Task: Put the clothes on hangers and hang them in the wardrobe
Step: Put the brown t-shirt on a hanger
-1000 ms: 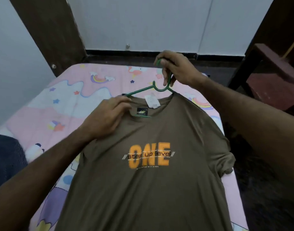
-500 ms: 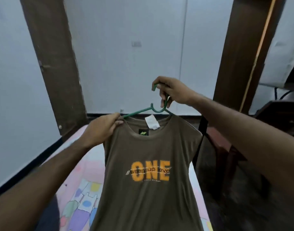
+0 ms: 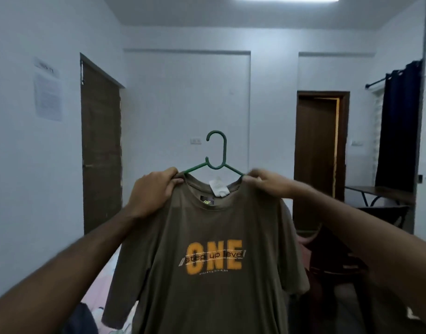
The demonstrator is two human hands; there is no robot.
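Change: a second ago the right hand held the hook and the left hand lay on the collar over the bed; now both hands have moved out to the shoulders and the shirt hangs free, raised to head height, the view lifted from bed to room.
Left hand (image 3: 156, 189): fingers curled, pinching the shirt's left shoulder over the hanger arm.
Right hand (image 3: 262, 183): blurred, but it grips the right shoulder likewise.
Shirt: olive-brown cotton T-shirt with orange "ONE" print (image 3: 212, 249) hangs straight down between and below the two hands, front toward the person.
Hanger: green plastic hanger with curved hook (image 3: 216, 153) sits inside the collar; its arms run left to right from hand to hand, the hook upright above and midway between them, its opening to the left.
Key relation: both hands are about equally near the hook; one must probably let go of a shoulder to take it.
Bed: pink patterned bedsheet (image 3: 98, 292) low on the left.
Far: two brown wooden doors (image 3: 101, 145), dark blue curtain (image 3: 397, 126); no wardrobe is in view.
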